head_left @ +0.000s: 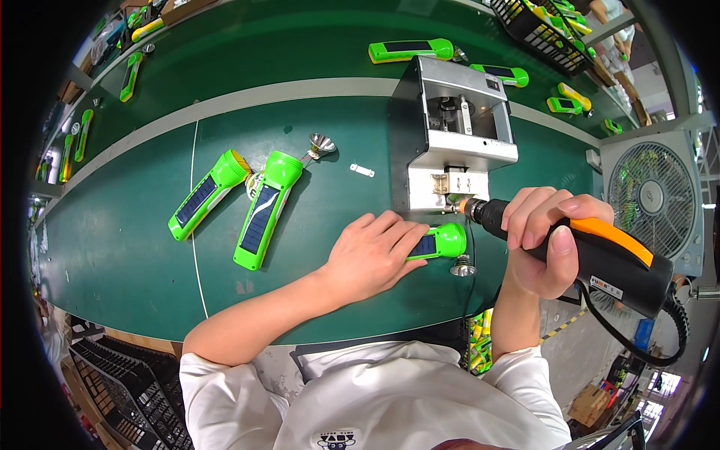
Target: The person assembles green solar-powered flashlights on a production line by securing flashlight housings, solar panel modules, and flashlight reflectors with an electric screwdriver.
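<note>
My right hand (551,236) is wrapped round a black and orange electric screwdriver (615,266) with a cable at its back end. Its tip points left, at the front of a silver and black screw feeder (469,150). My left hand (375,251) lies over a green flashlight (448,241) with a solar panel, fingers closed over its body on the table. From that flashlight's head hangs a loose reflector (463,265). To the left lie two more green flashlights, one whole in view (268,210) with its reflector (322,145) out, the other (208,195) tilted beside it.
A small white strip (362,171) lies left of the feeder. Beyond the grey rail, a green belt (300,56) carries several flashlights. A fan (651,199) stands at the right, a black basket (544,34) far right. Black crates (124,375) stand low at the left.
</note>
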